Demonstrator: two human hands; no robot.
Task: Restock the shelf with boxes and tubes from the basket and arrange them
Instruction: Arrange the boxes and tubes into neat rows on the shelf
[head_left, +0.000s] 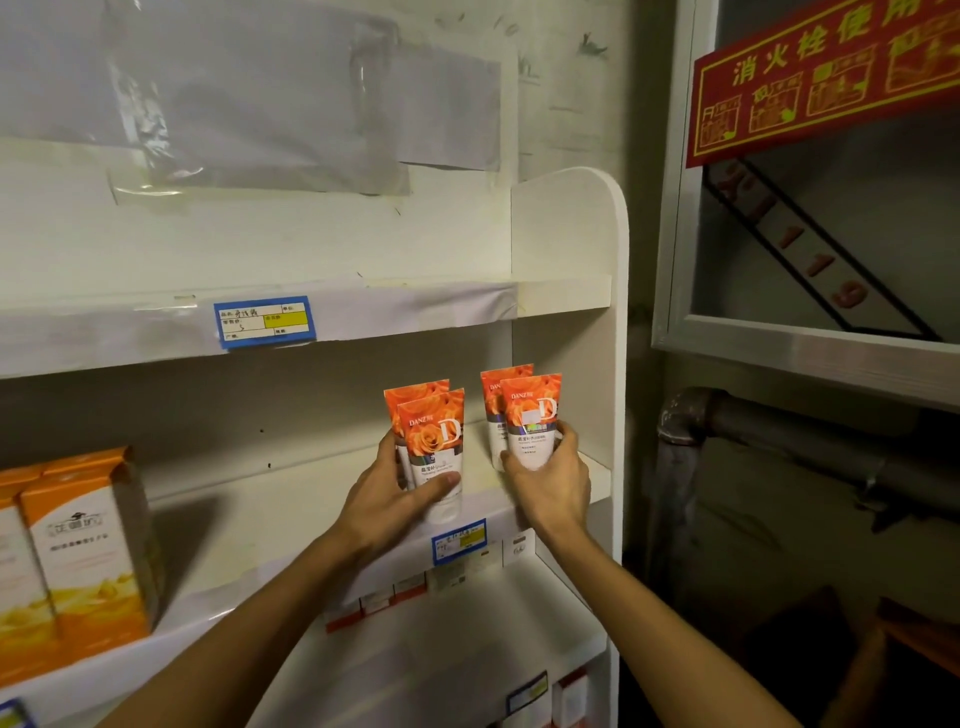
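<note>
So we had our left hand (395, 499) wrapped around two upright orange-and-white plastic tubes (434, 447), right hand (550, 483) gripping another pair (530, 421) just beside them. Both pairs stood long-axis vertical on the white shelf (291, 509), straight ahead of each palm.

Left hand (395, 499) and right hand (550, 483) around upright orange tubes (434, 447) on shelf (291, 514)
</note>
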